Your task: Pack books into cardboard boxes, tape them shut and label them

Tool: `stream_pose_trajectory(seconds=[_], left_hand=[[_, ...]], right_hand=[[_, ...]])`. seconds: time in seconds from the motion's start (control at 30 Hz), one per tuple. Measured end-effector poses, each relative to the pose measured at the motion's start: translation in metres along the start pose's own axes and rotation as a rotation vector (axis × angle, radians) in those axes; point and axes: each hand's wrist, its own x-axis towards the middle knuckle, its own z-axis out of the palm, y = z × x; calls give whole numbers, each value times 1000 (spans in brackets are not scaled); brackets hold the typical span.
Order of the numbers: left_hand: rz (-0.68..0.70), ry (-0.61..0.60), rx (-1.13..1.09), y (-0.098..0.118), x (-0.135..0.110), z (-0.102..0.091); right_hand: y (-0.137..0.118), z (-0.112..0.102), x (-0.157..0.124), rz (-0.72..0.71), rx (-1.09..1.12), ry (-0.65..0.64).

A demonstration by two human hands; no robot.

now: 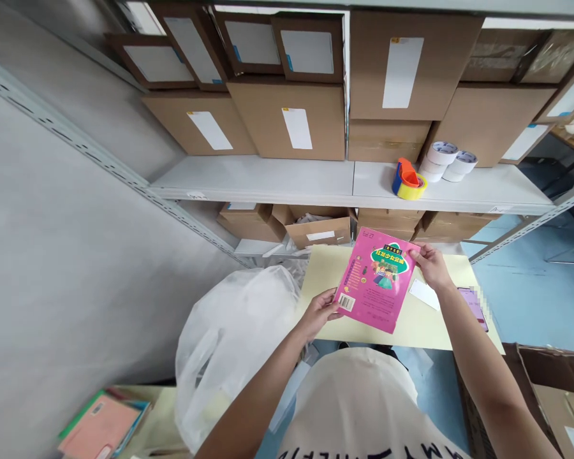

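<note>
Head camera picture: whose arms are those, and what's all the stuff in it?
There's no machine here, just a person. The camera sits on their head, looking forward and down, so you see their own arms. The left hand and right hand hold a pink book over a pale yellow table. On the table lie a white card and what looks like a phone. Beyond it, a shelf carries cardboard boxes and tape rolls.

This looks like a storeroom. Brown cardboard boxes (253, 124) crowd pale grey metal shelving (287, 182) (round white tape rolls (433, 169) sit there too).
</note>
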Motion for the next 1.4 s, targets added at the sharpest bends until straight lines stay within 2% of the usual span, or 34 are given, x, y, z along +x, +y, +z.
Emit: stream_pose_trajectory(seconds=[0.43, 0.63, 0.77, 0.9, 1.03, 1.1, 1.23, 1.3, 1.4], left_hand=[[66, 194, -230, -11, -2, -16], [71, 290, -367, -17, 7, -25], [22, 279, -410, -14, 12, -26], [-56, 158, -245, -15, 10, -24], [-62, 97, -64, -15, 6, -26], [20, 119, -48, -9, 6, -29], [299, 114, 41, 16, 7, -28], [350, 74, 162, 27, 9, -23], [355, 64, 343, 34, 13, -11]], right_hand=[[4, 3, -13, -42, -9, 25], [-3, -3, -18, -113, -99, -99], [-16, -1, -17, -199, -236, -137], [-24, 7, -9, -350, -314, -39], [-21, 16, -5, -272, -313, -42], [-19, 19, -6, -220, -319, -54], [-20, 30, -10, -191, -365, -123], [-22, 37, -12, -190, -411, -165], [-24, 50, -14, -197, -480, -207]])
